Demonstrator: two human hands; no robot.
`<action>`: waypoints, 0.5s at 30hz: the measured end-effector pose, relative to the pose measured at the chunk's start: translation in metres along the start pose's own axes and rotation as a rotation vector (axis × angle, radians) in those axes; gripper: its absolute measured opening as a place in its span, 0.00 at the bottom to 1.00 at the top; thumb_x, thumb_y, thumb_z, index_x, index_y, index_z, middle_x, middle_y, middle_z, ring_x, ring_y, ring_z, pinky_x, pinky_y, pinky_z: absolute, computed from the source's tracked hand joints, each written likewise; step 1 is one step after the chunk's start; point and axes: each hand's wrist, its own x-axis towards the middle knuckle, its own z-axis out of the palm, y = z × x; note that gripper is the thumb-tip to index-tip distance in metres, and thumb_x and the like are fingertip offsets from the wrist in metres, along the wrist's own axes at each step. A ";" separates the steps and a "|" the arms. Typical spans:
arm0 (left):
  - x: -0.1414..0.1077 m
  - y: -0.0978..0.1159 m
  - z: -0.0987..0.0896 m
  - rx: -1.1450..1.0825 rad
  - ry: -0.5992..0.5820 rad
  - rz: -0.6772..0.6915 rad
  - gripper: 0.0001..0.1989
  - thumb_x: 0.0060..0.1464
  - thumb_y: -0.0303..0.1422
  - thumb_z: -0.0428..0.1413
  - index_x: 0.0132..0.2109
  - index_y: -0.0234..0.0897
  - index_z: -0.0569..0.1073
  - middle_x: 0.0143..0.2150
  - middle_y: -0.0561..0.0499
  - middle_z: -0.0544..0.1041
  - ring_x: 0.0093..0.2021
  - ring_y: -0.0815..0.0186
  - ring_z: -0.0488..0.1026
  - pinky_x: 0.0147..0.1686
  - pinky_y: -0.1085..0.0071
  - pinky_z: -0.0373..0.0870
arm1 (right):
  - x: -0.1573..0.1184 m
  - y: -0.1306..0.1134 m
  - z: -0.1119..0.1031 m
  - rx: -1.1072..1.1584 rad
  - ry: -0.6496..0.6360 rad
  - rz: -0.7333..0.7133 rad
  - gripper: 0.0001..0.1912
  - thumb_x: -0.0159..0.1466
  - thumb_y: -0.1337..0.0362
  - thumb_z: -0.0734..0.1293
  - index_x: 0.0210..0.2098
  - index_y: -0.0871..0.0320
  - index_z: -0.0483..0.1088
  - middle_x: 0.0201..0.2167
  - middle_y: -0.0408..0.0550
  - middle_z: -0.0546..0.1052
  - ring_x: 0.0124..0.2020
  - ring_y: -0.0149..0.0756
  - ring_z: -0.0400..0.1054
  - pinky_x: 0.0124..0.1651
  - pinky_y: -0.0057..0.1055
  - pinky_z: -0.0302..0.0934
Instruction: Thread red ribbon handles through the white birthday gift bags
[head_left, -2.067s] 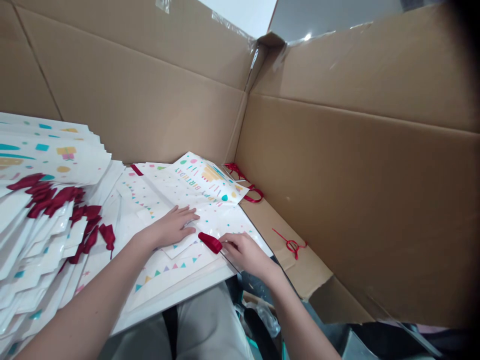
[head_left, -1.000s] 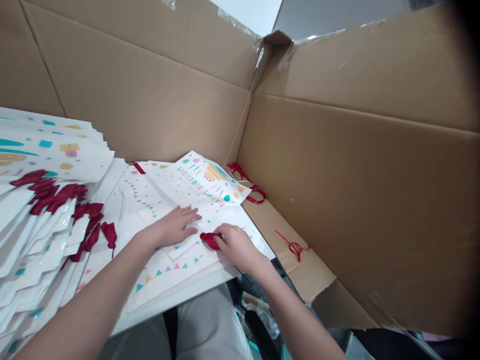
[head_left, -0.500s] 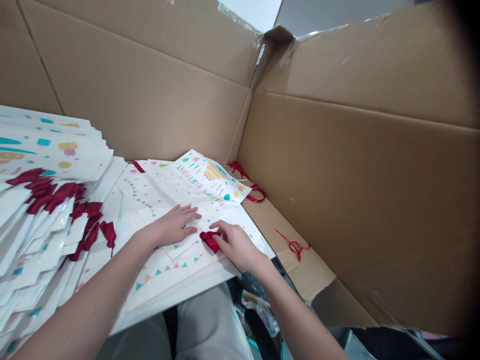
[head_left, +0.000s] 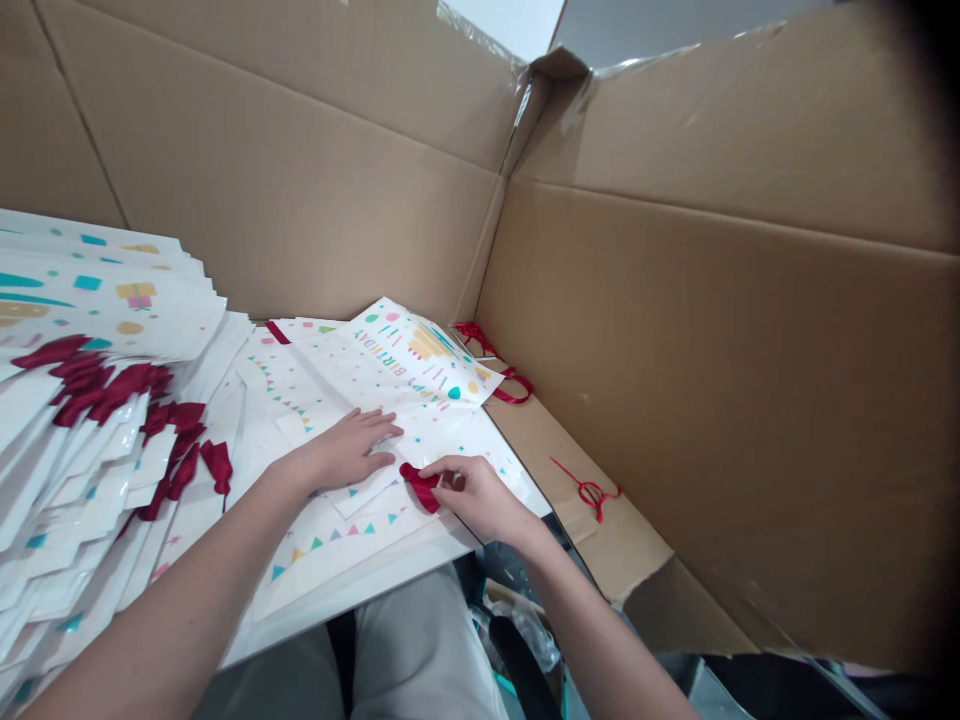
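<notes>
My left hand lies flat with fingers spread on a white printed sheet patterned with coloured bunting. Close by on the right, my right hand pinches the edge of a dark red ribbon piece that rests on the sheet. Beyond both hands, a folded-over part with "HAPPY BIRTHDAY" lettering lies at an angle. A large fanned stack of similar white printed pieces fills the left side, with several dark red ribbons on it.
Tall cardboard walls stand behind and to the right. Thin red ribbon lies on the cardboard ledge at the right, and more red ribbon sits near the corner. Below the table edge are my legs and some clear plastic.
My right hand's fingers have lowered and closed on the right edge of the red ribbon, which has shifted slightly. My left hand has stayed in place.
</notes>
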 end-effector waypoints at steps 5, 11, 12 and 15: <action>0.000 -0.002 0.001 -0.002 0.000 0.008 0.30 0.65 0.55 0.44 0.68 0.50 0.65 0.75 0.51 0.56 0.76 0.54 0.47 0.73 0.52 0.41 | 0.009 -0.002 -0.002 -0.086 0.088 -0.024 0.11 0.64 0.67 0.65 0.42 0.56 0.80 0.38 0.47 0.82 0.34 0.34 0.72 0.40 0.28 0.63; 0.000 -0.003 0.002 -0.005 0.008 0.012 0.29 0.66 0.54 0.45 0.68 0.51 0.65 0.75 0.51 0.56 0.76 0.53 0.48 0.73 0.51 0.41 | 0.033 -0.006 -0.003 -0.360 0.173 0.028 0.10 0.66 0.60 0.67 0.33 0.57 0.77 0.35 0.49 0.81 0.36 0.36 0.71 0.37 0.29 0.58; 0.000 -0.002 0.001 -0.003 0.013 0.018 0.28 0.66 0.53 0.46 0.67 0.51 0.66 0.75 0.51 0.56 0.75 0.53 0.48 0.73 0.50 0.41 | 0.036 -0.006 -0.003 -0.408 0.172 0.046 0.10 0.66 0.59 0.67 0.32 0.57 0.76 0.35 0.49 0.80 0.35 0.36 0.71 0.36 0.29 0.57; -0.002 0.007 -0.004 -0.011 0.026 0.057 0.24 0.66 0.48 0.48 0.64 0.50 0.70 0.73 0.50 0.61 0.74 0.52 0.52 0.72 0.49 0.47 | 0.044 -0.006 -0.002 -0.467 0.151 0.095 0.10 0.66 0.59 0.67 0.31 0.57 0.74 0.33 0.48 0.79 0.33 0.35 0.69 0.34 0.30 0.53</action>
